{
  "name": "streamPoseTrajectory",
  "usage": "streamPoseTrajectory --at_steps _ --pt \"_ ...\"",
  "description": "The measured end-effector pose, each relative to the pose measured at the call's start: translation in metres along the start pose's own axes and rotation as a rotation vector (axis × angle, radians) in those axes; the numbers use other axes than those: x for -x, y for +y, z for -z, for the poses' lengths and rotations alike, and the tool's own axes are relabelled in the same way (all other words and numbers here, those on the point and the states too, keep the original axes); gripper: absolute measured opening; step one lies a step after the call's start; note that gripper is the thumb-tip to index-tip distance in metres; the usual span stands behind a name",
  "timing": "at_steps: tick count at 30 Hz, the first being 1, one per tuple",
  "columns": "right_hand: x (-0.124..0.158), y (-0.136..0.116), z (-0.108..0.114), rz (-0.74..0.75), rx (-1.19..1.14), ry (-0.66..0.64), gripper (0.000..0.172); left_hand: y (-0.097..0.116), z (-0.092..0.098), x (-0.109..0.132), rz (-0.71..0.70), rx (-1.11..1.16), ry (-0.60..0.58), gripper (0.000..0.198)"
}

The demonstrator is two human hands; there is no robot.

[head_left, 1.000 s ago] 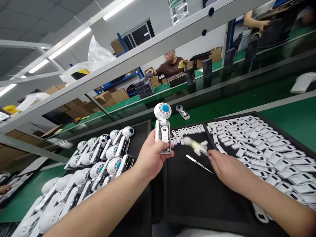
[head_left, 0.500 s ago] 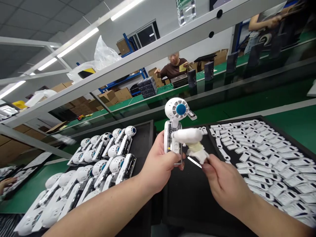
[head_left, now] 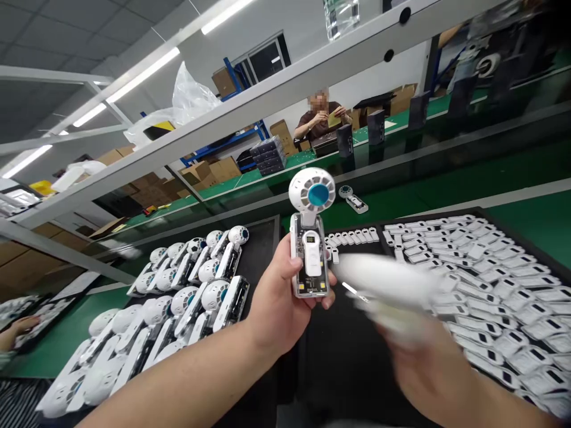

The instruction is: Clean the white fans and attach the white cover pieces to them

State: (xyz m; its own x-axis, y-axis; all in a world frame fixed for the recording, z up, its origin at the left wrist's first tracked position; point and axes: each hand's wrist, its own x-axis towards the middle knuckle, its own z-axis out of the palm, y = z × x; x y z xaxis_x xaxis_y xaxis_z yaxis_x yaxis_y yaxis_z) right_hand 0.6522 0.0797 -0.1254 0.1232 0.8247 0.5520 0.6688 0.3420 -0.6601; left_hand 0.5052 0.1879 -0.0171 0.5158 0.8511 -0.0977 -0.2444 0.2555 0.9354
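Observation:
My left hand (head_left: 281, 297) is closed around a handheld fan (head_left: 311, 232), held upright with its round white head and blue centre on top. Its clear body shows a circuit board, with a white button panel (head_left: 313, 254) and small display on the front. My right hand (head_left: 423, 362), smeared by motion, grips a white hammer-shaped tool (head_left: 383, 276) with a rounded head and pale wrapping below it. The tool is apart from the fan, to its right. A thin white strip (head_left: 354, 291) lies on the black tray beneath.
On the left, a black tray (head_left: 261, 238) carries rows of similar fans (head_left: 178, 303). White panels (head_left: 495, 285) cover the right tray; smaller ones (head_left: 352, 238) line its back. Another fan (head_left: 354, 200) lies on the green bench behind. A co-worker (head_left: 319, 119) sits across, beyond a rail.
My right hand has swung the white tool away from the fan, to the right and down. The fan has turned so its panel faces me. The co-worker's hands have come together.

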Motion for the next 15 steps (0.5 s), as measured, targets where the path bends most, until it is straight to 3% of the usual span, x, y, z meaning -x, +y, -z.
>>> streamPoseTrajectory --at_steps 4,7,10,15 --pt "0.008 0.008 -0.015 0.184 0.099 -0.115 0.023 -0.005 0.007 -0.003 0.021 -0.023 0.127 0.036" --pt "0.019 0.035 -0.021 0.208 0.228 -0.106 0.025 -0.006 0.015 -0.007 0.030 -0.071 0.141 0.039" --pt "0.026 0.071 -0.022 0.074 0.420 -0.131 0.027 -0.001 0.024 -0.022 0.023 -0.160 0.180 0.041" --pt "0.014 0.107 -0.018 -0.201 0.486 -0.434 0.022 0.019 0.046 -0.081 0.017 -0.401 0.300 0.038"
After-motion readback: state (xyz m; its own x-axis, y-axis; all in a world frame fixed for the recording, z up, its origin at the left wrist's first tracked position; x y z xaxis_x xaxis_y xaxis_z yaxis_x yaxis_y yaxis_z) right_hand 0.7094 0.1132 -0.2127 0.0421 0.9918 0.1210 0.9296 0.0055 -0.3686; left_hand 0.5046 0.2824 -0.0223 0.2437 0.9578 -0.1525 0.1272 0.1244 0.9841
